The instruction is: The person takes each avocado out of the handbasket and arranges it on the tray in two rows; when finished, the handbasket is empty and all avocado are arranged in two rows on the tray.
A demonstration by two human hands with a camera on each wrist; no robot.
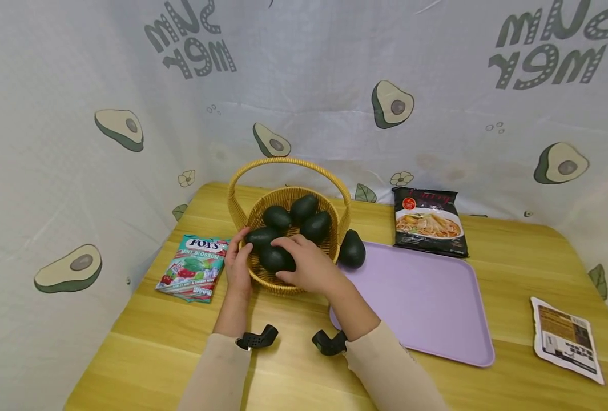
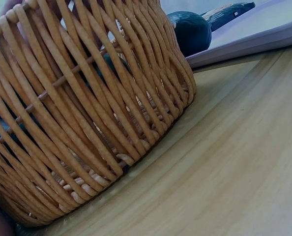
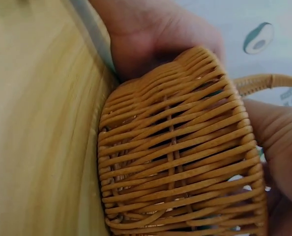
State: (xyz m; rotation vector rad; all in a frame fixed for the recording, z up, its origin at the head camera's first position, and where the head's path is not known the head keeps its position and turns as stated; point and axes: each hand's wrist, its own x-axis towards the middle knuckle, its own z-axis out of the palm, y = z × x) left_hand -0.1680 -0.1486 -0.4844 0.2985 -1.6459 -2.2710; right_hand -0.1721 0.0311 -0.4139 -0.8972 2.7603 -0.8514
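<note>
A woven yellow basket with an arched handle stands mid-table and holds several dark green avocados. My left hand grips the basket's left rim, fingers over the edge. My right hand reaches into the front of the basket, its fingers curled over one avocado. One more avocado lies outside, at the far left corner of a lilac tray. The left wrist view shows the basket wall close up, with that outside avocado behind it. The right wrist view shows the basket between both hands.
A Fox's candy bag lies left of the basket. A black noodle packet sits behind the tray, and a white packet lies at the right edge. Avocado-print cloth walls enclose the wooden table at the back and sides.
</note>
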